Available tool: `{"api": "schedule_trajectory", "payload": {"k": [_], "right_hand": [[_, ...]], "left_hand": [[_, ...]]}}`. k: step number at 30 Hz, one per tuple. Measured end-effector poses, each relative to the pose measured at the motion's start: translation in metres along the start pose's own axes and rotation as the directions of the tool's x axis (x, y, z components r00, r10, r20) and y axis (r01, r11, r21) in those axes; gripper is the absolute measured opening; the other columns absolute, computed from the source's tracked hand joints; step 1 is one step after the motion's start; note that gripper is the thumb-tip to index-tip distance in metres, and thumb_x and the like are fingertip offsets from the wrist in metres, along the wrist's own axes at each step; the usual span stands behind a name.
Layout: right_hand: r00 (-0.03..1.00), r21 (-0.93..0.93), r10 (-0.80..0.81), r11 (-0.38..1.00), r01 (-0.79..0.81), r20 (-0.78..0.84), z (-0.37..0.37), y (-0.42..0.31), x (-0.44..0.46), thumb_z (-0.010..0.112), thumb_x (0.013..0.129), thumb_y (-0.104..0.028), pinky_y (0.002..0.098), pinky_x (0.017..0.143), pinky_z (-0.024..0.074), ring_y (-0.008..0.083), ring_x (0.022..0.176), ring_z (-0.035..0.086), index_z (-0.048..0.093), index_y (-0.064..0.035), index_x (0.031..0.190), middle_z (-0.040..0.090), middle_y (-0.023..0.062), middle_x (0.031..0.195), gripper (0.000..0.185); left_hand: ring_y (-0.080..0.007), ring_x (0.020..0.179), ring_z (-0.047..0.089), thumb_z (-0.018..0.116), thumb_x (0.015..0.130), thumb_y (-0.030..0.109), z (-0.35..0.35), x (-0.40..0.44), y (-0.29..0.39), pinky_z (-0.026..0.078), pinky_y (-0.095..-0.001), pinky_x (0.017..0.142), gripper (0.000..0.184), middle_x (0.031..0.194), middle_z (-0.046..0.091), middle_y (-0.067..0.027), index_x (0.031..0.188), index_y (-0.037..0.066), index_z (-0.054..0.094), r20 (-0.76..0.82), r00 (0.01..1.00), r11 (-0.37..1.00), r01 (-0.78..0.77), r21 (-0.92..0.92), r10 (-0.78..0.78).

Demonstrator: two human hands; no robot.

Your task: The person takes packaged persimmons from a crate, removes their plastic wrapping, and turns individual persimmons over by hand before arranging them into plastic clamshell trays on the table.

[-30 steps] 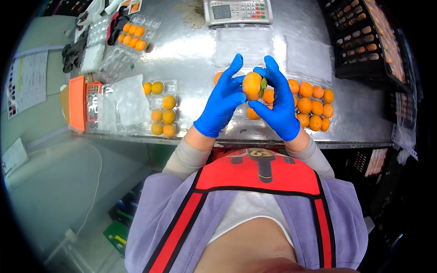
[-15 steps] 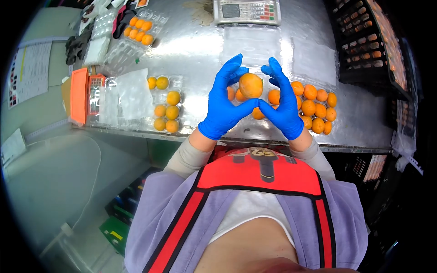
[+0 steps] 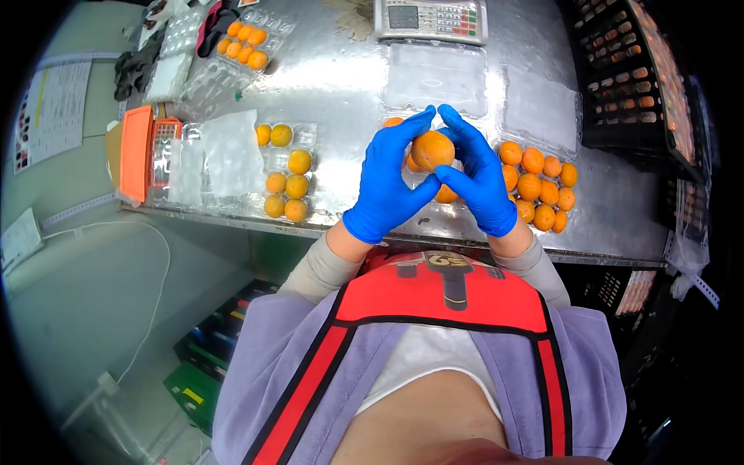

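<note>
Both of my hands wear blue gloves and meet around one orange fruit (image 3: 433, 151) above the metal table. My left hand (image 3: 390, 177) cups it from the left, and my right hand (image 3: 480, 180) closes round its right side with the thumb against it. No leaf shows on the fruit in this view. Under and behind my hands, partly hidden, a clear tray holds more orange fruits (image 3: 447, 194). To the right of my right hand, several orange fruits (image 3: 528, 187) sit in rows in another clear tray.
A scale (image 3: 431, 19) stands at the back, with an open tray lid (image 3: 435, 81) before it. At left are a partly filled tray (image 3: 297, 186), an orange basket (image 3: 136, 155) and a farther fruit tray (image 3: 245, 43). A black crate (image 3: 620, 77) stands at right.
The fruit has turned between my hands, and the leaf seen on it earlier no longer shows. My fingers have drawn closer together around it. The view has shifted slightly.
</note>
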State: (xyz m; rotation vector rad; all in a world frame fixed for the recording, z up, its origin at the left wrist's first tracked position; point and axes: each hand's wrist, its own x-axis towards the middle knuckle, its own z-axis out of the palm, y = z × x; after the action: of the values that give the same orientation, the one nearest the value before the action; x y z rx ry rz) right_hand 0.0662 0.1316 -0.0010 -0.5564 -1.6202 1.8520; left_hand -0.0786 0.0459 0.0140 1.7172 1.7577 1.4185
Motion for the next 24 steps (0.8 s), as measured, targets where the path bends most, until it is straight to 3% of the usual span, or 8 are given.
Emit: {"api": "schedule_trajectory", "payload": {"k": [1,2,3,4,6,15,21,24], "right_hand": [[1.000,0.000,0.000,1.000,0.000,-0.001,-0.001,0.001,0.000,0.065,0.082,-0.015,0.0342,0.100,0.0379,0.0207,0.116,0.050,0.033,-0.0059,0.141,0.053,0.0110,0.122,0.069],[0.997,0.160,0.075,0.984,-0.076,0.013,-0.002,0.003,0.000,0.064,0.082,-0.017,0.0346,0.100,0.0382,0.0214,0.116,0.050,0.033,-0.0051,0.141,0.052,0.0117,0.123,0.067],[0.988,0.314,0.147,0.937,-0.151,0.038,-0.002,0.003,0.000,0.062,0.083,-0.019,0.0349,0.100,0.0384,0.0220,0.117,0.049,0.034,-0.0043,0.140,0.051,0.0123,0.125,0.066],[0.988,0.314,0.147,0.937,-0.151,0.036,-0.002,0.002,0.000,0.062,0.083,-0.019,0.0349,0.100,0.0384,0.0220,0.117,0.049,0.034,-0.0043,0.140,0.051,0.0123,0.125,0.066],[0.972,0.621,0.210,0.749,-0.231,0.108,-0.001,-0.004,0.001,0.060,0.083,-0.027,0.0353,0.100,0.0389,0.0234,0.119,0.048,0.034,-0.0032,0.139,0.048,0.0135,0.128,0.066],[0.966,0.594,0.227,0.763,-0.256,0.124,0.001,0.011,0.004,0.057,0.085,-0.032,0.0371,0.102,0.0380,0.0250,0.122,0.046,0.036,-0.0017,0.137,0.046,0.0140,0.129,0.064],[0.909,0.630,0.332,0.656,-0.415,0.253,0.016,-0.001,0.015,0.047,0.091,-0.036,0.0375,0.102,0.0367,0.0253,0.121,0.046,0.037,0.0011,0.136,0.049,0.0154,0.127,0.059],[0.908,0.597,0.327,0.684,-0.419,0.263,0.020,0.005,0.017,0.041,0.094,-0.036,0.0376,0.101,0.0374,0.0247,0.118,0.049,0.037,0.0010,0.135,0.050,0.0155,0.126,0.056]], "left_hand": [[-0.0233,0.112,0.054,0.078,0.069,0.013,-0.001,0.001,0.001,0.042,-0.0357,0.096,0.079,0.131,0.048,-0.0152,0.135,0.003,0.035,0.013,1.000,1.000,-0.010,0.018,0.010],[-0.0233,0.112,0.054,0.078,0.069,0.013,-0.002,0.002,0.002,0.042,-0.0357,0.096,0.079,0.131,0.048,-0.0152,0.135,0.003,0.035,0.014,1.000,1.000,-0.011,0.017,0.010],[-0.0229,0.112,0.053,0.079,0.069,0.015,-0.004,0.006,0.005,0.042,-0.0358,0.097,0.084,0.129,0.049,-0.0142,0.137,0.002,0.032,0.035,0.999,0.997,0.031,-0.077,-0.029],[-0.0226,0.112,0.053,0.081,0.068,0.017,-0.005,0.007,0.006,0.041,-0.0360,0.098,0.089,0.126,0.050,-0.0133,0.139,0.002,0.030,0.060,0.996,0.983,0.075,-0.170,-0.066],[-0.0222,0.111,0.053,0.081,0.067,0.019,-0.006,0.007,0.003,0.041,-0.0360,0.098,0.092,0.124,0.051,-0.0122,0.141,0.003,0.028,0.072,0.993,0.973,0.103,-0.208,-0.090],[-0.0211,0.111,0.054,0.080,0.068,0.014,-0.005,0.008,0.001,0.041,-0.0357,0.098,0.080,0.135,0.046,-0.0132,0.136,0.004,0.039,0.079,0.994,0.972,0.092,-0.216,-0.076],[-0.0204,0.109,0.056,0.079,0.068,0.014,-0.011,0.002,0.002,0.042,-0.0361,0.097,0.078,0.131,0.051,-0.0121,0.134,0.002,0.040,-0.006,0.978,0.953,0.200,-0.226,-0.207],[-0.0204,0.109,0.056,0.079,0.069,0.017,-0.015,-0.002,0.004,0.043,-0.0352,0.096,0.077,0.128,0.053,-0.0121,0.134,0.002,0.040,-0.068,0.947,0.903,0.276,-0.328,-0.314]]}}
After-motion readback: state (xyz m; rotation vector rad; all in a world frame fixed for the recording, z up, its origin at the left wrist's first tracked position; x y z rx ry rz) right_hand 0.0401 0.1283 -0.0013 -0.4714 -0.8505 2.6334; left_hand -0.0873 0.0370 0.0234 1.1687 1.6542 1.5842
